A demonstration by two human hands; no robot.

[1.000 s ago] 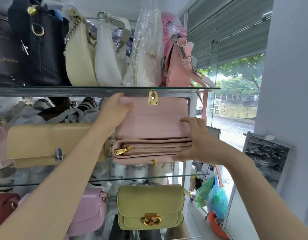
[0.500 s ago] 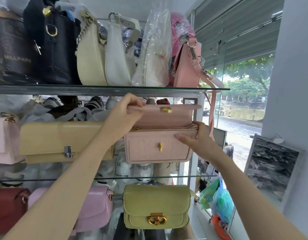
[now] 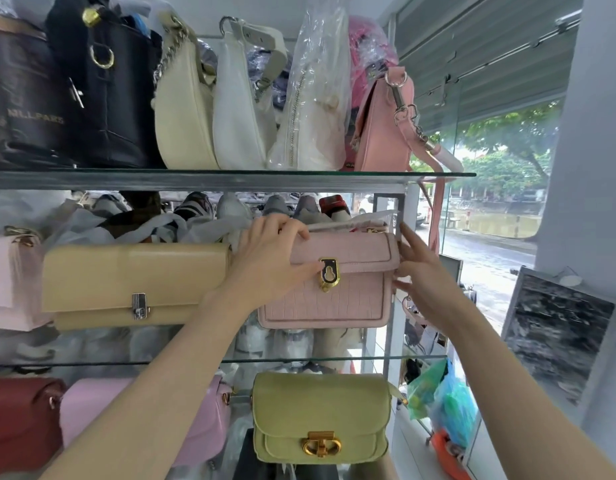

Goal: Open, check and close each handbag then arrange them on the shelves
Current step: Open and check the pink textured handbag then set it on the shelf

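A person's two bare hands hold a pale pink handbag (image 3: 329, 289) at the middle glass shelf (image 3: 334, 359), its flap down over the front. The left hand (image 3: 268, 261) grips the bag's upper left corner, fingers curled over the top and thumb pressed beside the gold clasp (image 3: 329, 274). The right hand (image 3: 421, 271), fingers spread, braces the bag's right edge. At 9 o'clock from the bag lies a yellow clutch (image 3: 137, 284); at 6 o'clock, one shelf down, stands a lime-green handbag (image 3: 320, 417).
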